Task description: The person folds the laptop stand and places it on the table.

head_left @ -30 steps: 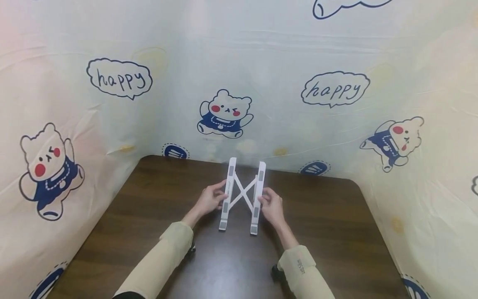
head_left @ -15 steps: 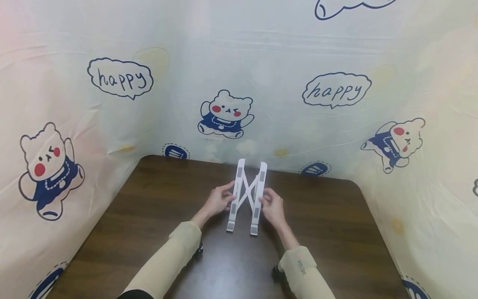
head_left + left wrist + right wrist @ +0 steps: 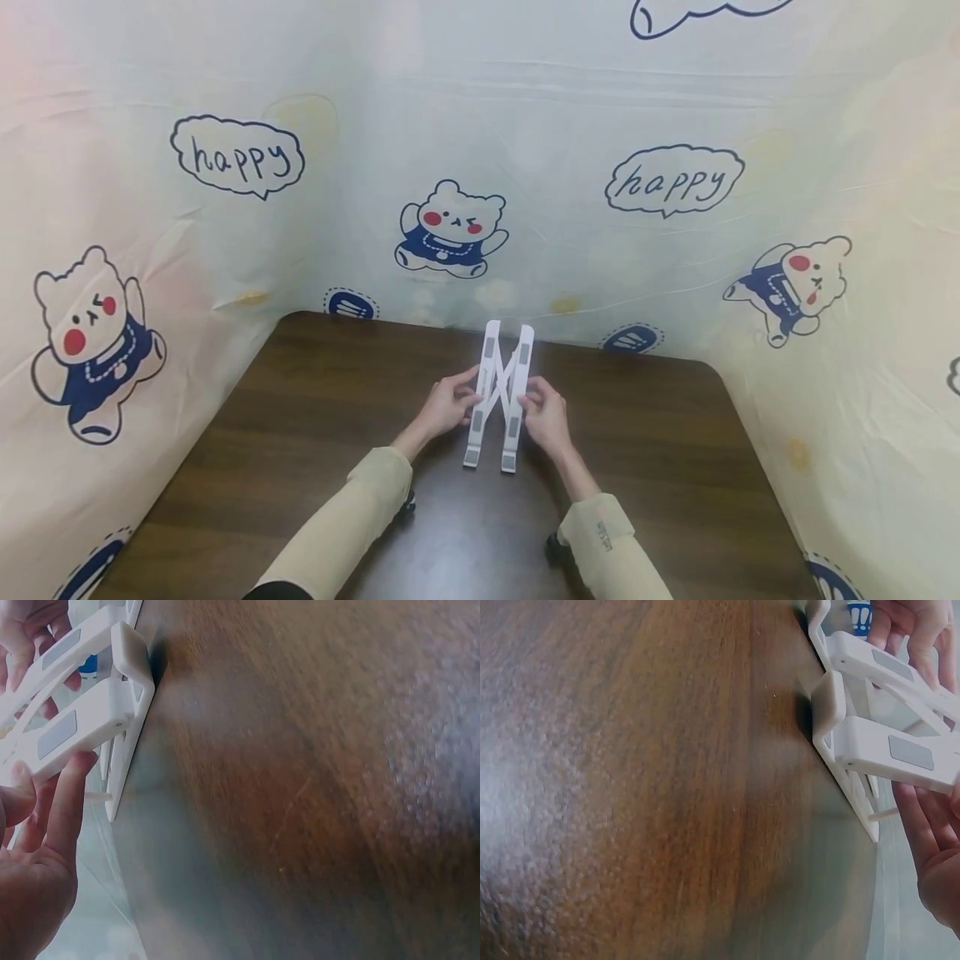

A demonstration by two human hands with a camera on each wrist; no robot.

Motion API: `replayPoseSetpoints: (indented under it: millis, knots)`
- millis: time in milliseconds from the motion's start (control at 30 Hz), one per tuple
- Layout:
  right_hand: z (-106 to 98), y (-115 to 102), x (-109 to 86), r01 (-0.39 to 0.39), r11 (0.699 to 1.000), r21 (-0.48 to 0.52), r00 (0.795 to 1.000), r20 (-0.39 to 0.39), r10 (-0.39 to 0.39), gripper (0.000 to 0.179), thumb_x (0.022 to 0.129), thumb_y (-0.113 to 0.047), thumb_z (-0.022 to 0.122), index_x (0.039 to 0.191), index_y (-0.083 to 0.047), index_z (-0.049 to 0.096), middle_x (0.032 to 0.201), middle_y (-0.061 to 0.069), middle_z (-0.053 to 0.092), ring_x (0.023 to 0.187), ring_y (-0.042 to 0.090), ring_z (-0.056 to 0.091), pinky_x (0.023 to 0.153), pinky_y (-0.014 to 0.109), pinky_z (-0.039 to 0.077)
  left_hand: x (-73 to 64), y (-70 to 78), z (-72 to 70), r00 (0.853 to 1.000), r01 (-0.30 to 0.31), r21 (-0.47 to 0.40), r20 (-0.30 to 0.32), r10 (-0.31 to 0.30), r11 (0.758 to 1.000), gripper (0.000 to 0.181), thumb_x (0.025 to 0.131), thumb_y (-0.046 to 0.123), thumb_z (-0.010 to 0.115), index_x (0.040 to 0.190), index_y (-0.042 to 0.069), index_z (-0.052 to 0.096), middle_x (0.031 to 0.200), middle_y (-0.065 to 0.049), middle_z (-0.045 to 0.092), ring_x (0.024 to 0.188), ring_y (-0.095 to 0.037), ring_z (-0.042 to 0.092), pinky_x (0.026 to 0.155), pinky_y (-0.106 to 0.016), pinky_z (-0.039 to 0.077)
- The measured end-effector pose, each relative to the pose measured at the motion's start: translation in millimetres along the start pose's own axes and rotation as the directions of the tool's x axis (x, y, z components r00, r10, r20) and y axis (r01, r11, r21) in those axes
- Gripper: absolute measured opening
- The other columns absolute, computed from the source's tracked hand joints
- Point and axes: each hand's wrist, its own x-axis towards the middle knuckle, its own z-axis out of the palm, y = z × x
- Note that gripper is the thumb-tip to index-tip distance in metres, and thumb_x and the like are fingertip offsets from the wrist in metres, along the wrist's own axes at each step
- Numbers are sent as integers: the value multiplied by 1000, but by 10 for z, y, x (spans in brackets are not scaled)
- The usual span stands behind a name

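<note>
With bent fingers, your left hand (image 3: 447,405) pinches one side of the stand (image 3: 516,385) and your right hand (image 3: 547,417) pinches the other. It sits on the table (image 3: 660,467).

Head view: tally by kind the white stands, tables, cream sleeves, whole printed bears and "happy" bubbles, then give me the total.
White stand: 1
Brown table: 1
Cream sleeves: 2
Whole printed bears: 3
"Happy" bubbles: 2
Total: 9
</note>
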Motion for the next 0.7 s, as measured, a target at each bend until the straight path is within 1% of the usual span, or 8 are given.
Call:
replayPoseSetpoints:
  millis: [233, 467, 700]
  knots:
    - [7, -5, -7, 9, 1000, 1, 1000, 1, -9, 23, 103, 3, 68, 125, -1, 71, 118, 31, 80, 104, 45, 81, 82, 49, 71, 10, -10, 38, 1000, -19, -10, 3, 19, 1000, 66, 103, 2, 73, 164, 17, 53, 116, -24, 80, 91, -23, 80, 73, -35, 70]
    - [-3, -6, -12, -4, 1000, -5, 1000, 18, 4, 22, 105, 3, 66, 126, -2, 70, 120, 31, 79, 105, 44, 82, 82, 48, 71, 22, -21, 73, 1000, -6, -16, 9, 6, 1000, 66, 104, 4, 73, 165, 19, 52, 118, -23, 80, 91, -23, 80, 75, -35, 71]
    - [-3, -21, -8, 3, 1000, -11, 1000, 18, -3, 21, 105, 2, 66, 125, -2, 70, 118, 31, 80, 102, 43, 82, 82, 48, 71, 16, 13, 111, 1000, 0, 11, 13, -1, 1000, 65, 106, 6, 72, 165, 22, 51, 120, -20, 79, 97, -23, 79, 78, -34, 70]
